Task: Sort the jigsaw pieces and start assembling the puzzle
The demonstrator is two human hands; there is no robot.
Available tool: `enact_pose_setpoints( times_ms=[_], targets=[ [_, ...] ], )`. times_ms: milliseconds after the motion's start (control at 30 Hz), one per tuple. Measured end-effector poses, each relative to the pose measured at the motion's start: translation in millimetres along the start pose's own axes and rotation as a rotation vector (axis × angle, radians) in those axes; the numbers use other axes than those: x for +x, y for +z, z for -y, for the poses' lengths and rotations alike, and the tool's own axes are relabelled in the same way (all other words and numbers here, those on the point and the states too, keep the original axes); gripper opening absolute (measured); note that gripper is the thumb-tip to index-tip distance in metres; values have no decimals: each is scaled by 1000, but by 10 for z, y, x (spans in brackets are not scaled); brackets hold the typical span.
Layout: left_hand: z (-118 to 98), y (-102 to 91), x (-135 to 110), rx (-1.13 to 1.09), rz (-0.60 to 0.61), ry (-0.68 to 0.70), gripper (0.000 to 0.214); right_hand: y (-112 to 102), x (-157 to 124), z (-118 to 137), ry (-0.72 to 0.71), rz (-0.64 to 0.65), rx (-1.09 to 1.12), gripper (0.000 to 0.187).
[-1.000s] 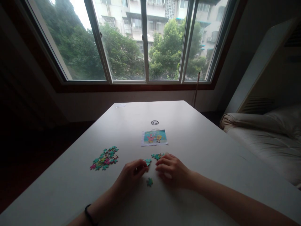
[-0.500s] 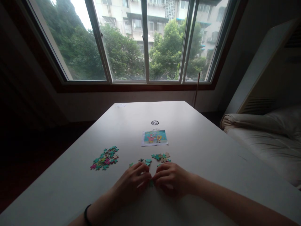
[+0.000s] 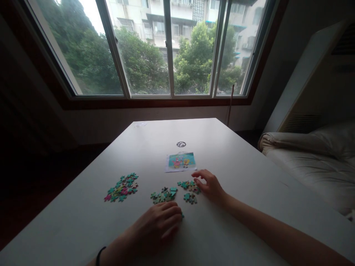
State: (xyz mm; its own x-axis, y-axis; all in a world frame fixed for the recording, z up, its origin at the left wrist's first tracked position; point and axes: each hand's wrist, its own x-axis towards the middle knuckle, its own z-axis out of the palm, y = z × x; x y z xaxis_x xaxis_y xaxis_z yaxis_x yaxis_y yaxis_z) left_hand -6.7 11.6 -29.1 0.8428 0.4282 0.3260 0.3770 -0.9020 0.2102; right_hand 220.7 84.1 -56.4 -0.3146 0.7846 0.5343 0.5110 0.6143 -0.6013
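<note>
My left hand (image 3: 163, 221) rests low over the white table with its fingers curled together. The edge of a green puzzle piece (image 3: 182, 215) peeks out at its fingertips; the rest is hidden under the hand. Just beyond the knuckles lies a pile of green puzzle pieces (image 3: 164, 195). My right hand (image 3: 209, 185) hovers with thumb and fingers apart, holding nothing, at the right edge of a mixed cluster of puzzle pieces (image 3: 186, 184). A smaller cluster of teal and pale pieces (image 3: 190, 198) sits closer to me, left of the right wrist.
A larger heap of puzzle pieces (image 3: 122, 187) in teal, pink and yellow lies to the left. Farther back are a cartoon picture sheet (image 3: 181, 162) and a round black-and-white mark (image 3: 181, 144) on the white table (image 3: 235, 166). A sofa (image 3: 307, 155) stands at the right.
My right hand has left the piece near the left fingertips, moving forward and right to the mixed cluster, its fingers spreading. The left hand has stayed close to the same place.
</note>
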Motion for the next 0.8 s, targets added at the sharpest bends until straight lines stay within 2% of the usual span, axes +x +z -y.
enact_pose_setpoints(
  times_ms=[133,300,400,567,800],
  targets=[
    [-17,-5,23,6,35,-30,28,79,13,-58,-57,161,-86,30],
    [-41,-21,52,18,87,-96,45,95,16,-61,-142,217,-178,18],
    [-43,-37,60,22,111,-134,49,94,12,-65,-156,195,-168,13],
    [27,20,21,72,74,-178,47,93,-2,-56,-151,145,-156,11],
    [57,99,-2,136,20,-237,39,56,-49,0,-72,-17,-87,14]
  ],
)
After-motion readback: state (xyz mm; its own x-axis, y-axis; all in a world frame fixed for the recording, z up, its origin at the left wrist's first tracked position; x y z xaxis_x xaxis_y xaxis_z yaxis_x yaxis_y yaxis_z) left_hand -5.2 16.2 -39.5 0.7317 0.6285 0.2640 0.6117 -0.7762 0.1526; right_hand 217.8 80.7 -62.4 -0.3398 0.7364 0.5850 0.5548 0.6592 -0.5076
